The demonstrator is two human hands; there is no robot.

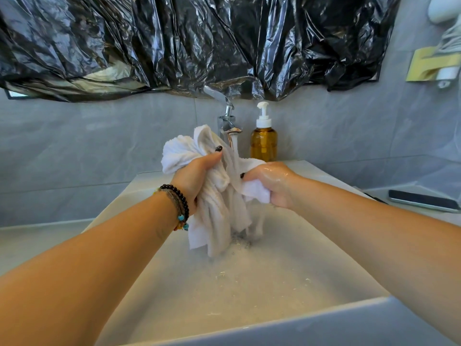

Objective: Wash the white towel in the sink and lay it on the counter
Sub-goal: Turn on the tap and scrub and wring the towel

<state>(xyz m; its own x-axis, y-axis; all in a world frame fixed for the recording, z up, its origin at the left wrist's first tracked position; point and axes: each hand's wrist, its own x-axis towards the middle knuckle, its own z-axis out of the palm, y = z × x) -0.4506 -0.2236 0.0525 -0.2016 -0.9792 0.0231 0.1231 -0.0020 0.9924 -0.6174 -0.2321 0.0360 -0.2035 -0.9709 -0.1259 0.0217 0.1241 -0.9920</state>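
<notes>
**Washing step in hand: the towel is held under the running tap**

Head view. The white towel is in the middle of the picture, above the sink, bunched up and held by both hands. The left hand grips a thick fold of it at about 10 o'clock from the towel's middle, with the fingers curled around the cloth. The right hand, wet and shiny, grips another part at about 3 o'clock. The lower ends of the towel hang down to the basin at 6 o'clock.

The faucet stands at 12 o'clock behind the towel, and water runs from it onto the cloth. I judge that the washing is still going on: the towel is not yet wrung out and not yet on the surface. The next move probably needs rubbing or squeezing between both hands, then closing the tap, wringing, and spreading the towel flat beside the sink.

Containers: the sink holds shallow water with some bubbles near the hanging ends. The soap bottle, at 1 o'clock just beside the faucet, is amber and looks almost full; its pump is white. A phone lies at 3 o'clock on the right side, well apart from the water.
</notes>
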